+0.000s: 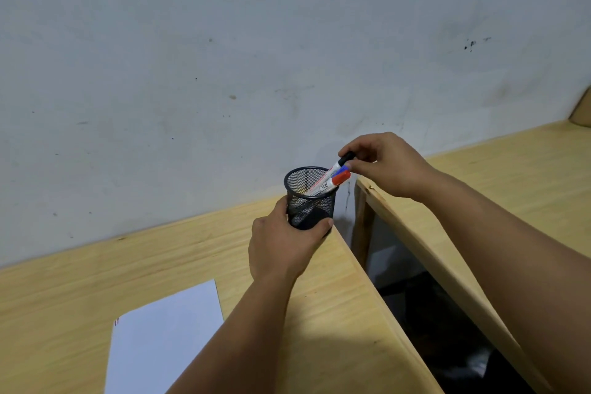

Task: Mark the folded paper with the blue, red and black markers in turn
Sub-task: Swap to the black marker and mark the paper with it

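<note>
Left hand (281, 246) grips mesh cup (308, 201); right hand (383, 163) pinches black marker (346, 158).

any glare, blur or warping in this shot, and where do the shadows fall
Head view: wide-angle warping bows the table edges; no harsh glare, soft dim light; the paper looks bluish-white; the left hand and forearm cast a shadow to their right on the wood; the mesh cup and markers stay fairly sharp, with the right hand slightly soft.

paper (166, 342) cut off by bottom edge and left forearm, blue marker (342, 168) mostly hidden behind red marker (339, 178), marker label text unreadable, cup (309, 198) base behind left hand (284, 243)
</note>
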